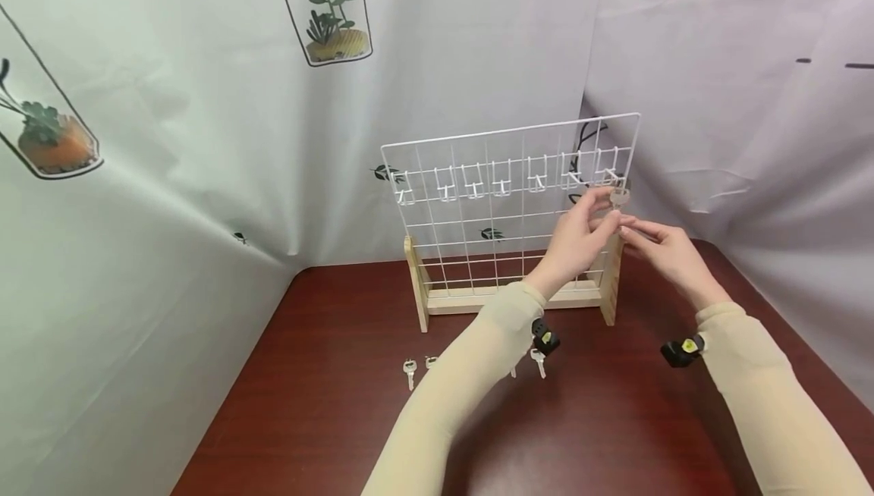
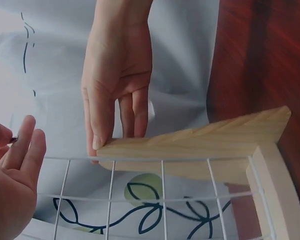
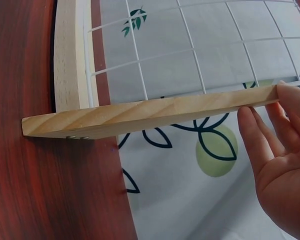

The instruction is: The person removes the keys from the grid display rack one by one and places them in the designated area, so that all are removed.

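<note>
My left hand (image 1: 576, 238) pinches a silver key (image 1: 620, 198) just below the rightmost hook (image 1: 608, 176) of a white wire grid rack (image 1: 508, 132). Only the tip of what it holds peeks out in the left wrist view. With thumb and fingers, my right hand (image 3: 285, 160) grips the top end of the rack's wooden side post (image 3: 155, 111). From the left wrist side, that same right hand (image 2: 117, 75) shows its thumb and fingertips on either side of the post. In the head view the two hands overlap at the fingertips.
Several hooks (image 1: 501, 188) hang in a row across the grid. Several more keys (image 1: 410, 373) lie on the dark red table (image 1: 328, 412) in front of the rack, some hidden by my left sleeve (image 1: 451, 382). A printed cloth (image 1: 205, 102) hangs behind.
</note>
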Action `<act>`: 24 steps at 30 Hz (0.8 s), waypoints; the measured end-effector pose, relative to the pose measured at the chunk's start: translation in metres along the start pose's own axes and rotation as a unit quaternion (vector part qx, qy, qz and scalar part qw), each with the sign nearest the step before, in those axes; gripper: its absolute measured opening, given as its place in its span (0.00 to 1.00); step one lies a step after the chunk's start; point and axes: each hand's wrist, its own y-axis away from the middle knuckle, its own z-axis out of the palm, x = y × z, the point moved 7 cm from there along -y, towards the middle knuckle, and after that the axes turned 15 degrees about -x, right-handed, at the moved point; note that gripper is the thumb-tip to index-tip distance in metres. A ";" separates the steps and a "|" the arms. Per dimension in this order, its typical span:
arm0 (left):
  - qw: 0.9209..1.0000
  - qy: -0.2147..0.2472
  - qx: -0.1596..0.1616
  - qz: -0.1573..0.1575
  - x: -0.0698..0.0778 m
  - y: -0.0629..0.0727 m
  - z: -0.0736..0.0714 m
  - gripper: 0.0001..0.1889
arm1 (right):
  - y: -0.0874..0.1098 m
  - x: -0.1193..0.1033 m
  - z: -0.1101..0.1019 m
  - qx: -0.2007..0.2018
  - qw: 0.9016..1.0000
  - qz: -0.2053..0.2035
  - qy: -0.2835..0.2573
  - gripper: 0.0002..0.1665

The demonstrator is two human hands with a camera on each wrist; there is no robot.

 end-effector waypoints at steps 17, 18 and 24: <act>0.977 0.199 -0.019 0.072 0.008 0.000 -0.002 0.19 | -0.002 -0.005 -0.002 -0.014 1.000 -0.022 -0.003 0.18; 0.976 0.205 -0.018 0.070 0.008 0.000 -0.002 0.19 | -0.002 -0.005 -0.002 -0.013 1.000 -0.018 0.002 0.19; 0.976 0.209 -0.024 0.050 0.011 -0.001 -0.002 0.19 | 0.000 -0.001 -0.002 -0.004 1.000 0.012 0.023 0.26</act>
